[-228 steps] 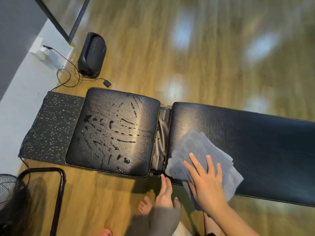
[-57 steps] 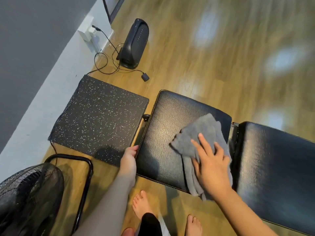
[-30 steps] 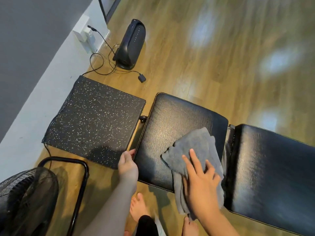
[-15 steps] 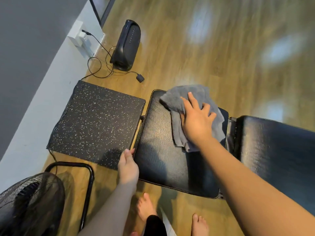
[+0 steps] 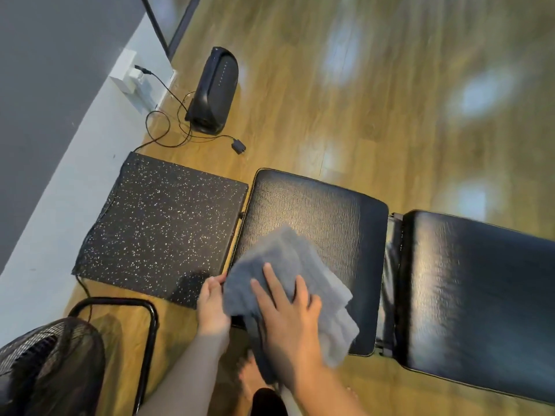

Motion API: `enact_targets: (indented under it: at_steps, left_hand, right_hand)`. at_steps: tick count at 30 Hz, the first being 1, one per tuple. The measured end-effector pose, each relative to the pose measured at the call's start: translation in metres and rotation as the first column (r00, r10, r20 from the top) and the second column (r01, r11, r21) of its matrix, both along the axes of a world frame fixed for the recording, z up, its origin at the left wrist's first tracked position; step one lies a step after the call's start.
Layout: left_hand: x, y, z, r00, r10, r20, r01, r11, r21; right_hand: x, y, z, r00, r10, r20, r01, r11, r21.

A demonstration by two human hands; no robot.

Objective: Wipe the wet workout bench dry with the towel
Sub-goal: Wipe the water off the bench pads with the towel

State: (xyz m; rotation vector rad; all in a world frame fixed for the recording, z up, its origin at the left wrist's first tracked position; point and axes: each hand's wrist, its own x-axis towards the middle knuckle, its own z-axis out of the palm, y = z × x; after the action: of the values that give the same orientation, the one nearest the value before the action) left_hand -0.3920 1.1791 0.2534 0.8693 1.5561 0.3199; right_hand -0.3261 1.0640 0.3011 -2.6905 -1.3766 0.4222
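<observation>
The black padded workout bench lies across the floor: its square seat pad [image 5: 324, 211] in the middle, its long back pad [image 5: 474, 289] to the right. A crumpled grey towel [image 5: 279, 259] lies on the seat pad's near left corner. My right hand [image 5: 288, 319] presses flat on the towel with fingers spread. My left hand [image 5: 211, 304] rests at the seat pad's near left edge, its fingertips touching the corner beside the towel. I see no droplets on the bare part of the seat pad.
A black speckled rubber mat [image 5: 162, 226] lies left of the seat. Behind it stand a black speaker [image 5: 214, 91], loose cables [image 5: 177, 127] and a wall socket [image 5: 132, 76]. A black fan [image 5: 48, 370] and a black tube frame [image 5: 144, 325] stand at near left. Bare feet show below.
My right hand has drawn the towel from the seat pad's far edge back to its near left corner. The water streaks seen on the seat earlier are gone. My left hand stays put.
</observation>
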Motion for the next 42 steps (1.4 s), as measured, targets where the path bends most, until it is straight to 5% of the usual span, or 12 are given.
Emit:
enact_targets:
  at_steps: [5,9,13,19,24,30,36,42]
  left_hand:
    - [-0.007,0.000,-0.008,0.997,-0.025,0.076,0.029,0.999,-0.046]
    - [-0.005,0.002,-0.009,0.986,-0.129,-0.102,0.137,0.987,0.078]
    - [-0.003,0.000,-0.008,0.983,-0.132,-0.126,0.140,0.988,0.057]
    - [-0.007,-0.001,-0.015,0.982,-0.137,-0.133,0.147,0.987,0.065]
    - [-0.005,0.001,-0.015,0.994,-0.081,-0.068,0.084,0.996,0.039]
    - [-0.011,0.006,-0.011,0.974,0.170,0.151,-0.134,0.965,-0.224]
    - [-0.008,-0.007,0.002,0.992,0.097,0.083,-0.086,0.988,-0.129]
    - [-0.004,-0.037,0.007,0.994,0.045,-0.099,-0.037,0.996,0.080]
  right_hand:
    - [0.011,0.000,0.000,0.993,0.115,0.035,-0.114,0.993,-0.025]
    - [0.039,-0.056,-0.002,0.970,0.238,0.042,-0.238,0.971,-0.022]
    - [0.099,-0.064,-0.001,1.000,-0.008,0.019,0.008,1.000,-0.007]
    - [0.157,0.045,-0.003,0.972,-0.235,0.017,0.235,0.972,0.002]
    - [0.106,0.086,-0.001,0.999,-0.036,0.030,0.035,0.999,0.005]
    - [0.023,-0.022,0.010,0.968,0.250,-0.034,-0.252,0.966,-0.056]
    - [0.082,-0.080,0.003,0.991,0.134,0.011,-0.132,0.989,-0.072]
    - [0.155,0.010,0.014,0.997,-0.076,-0.010,0.075,0.994,-0.080]
